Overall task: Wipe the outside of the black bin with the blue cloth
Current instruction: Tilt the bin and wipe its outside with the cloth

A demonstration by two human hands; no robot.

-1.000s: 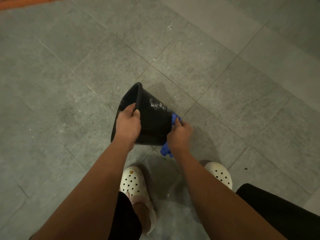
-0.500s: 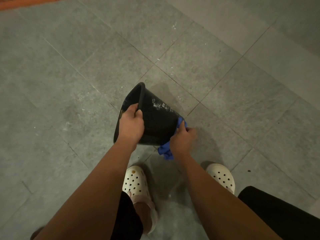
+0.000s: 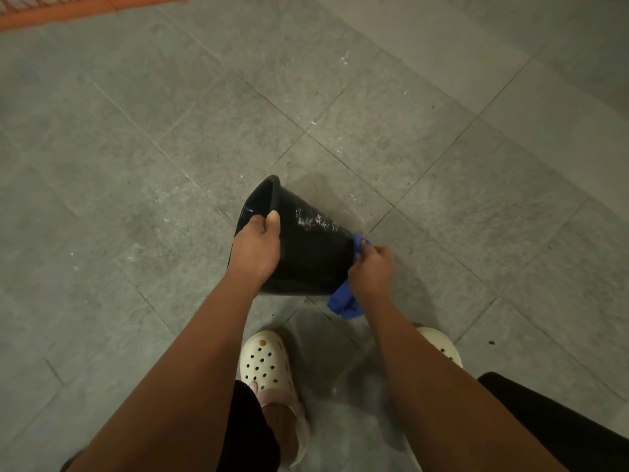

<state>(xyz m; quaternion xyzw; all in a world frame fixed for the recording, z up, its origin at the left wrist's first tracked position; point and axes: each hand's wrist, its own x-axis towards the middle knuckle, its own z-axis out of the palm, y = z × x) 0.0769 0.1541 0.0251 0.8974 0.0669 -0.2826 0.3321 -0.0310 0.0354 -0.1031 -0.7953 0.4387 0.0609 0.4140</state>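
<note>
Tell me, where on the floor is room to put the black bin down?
Bare grey tiles lie left of the black bin, up toward the orange strip, and right of the right hand holding the blue cloth. It is crowded near the two cream clogs, just below the bin.

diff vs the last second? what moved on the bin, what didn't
The right hand, gripping the blue cloth, has slid along the outer wall of the black bin toward its base, so the cloth now sits at the base edge rather than on the side. Nothing was taken hold of or let go. Unchanged: the left hand still grips the rim, the bin stays tilted, and the white smears remain.
</note>
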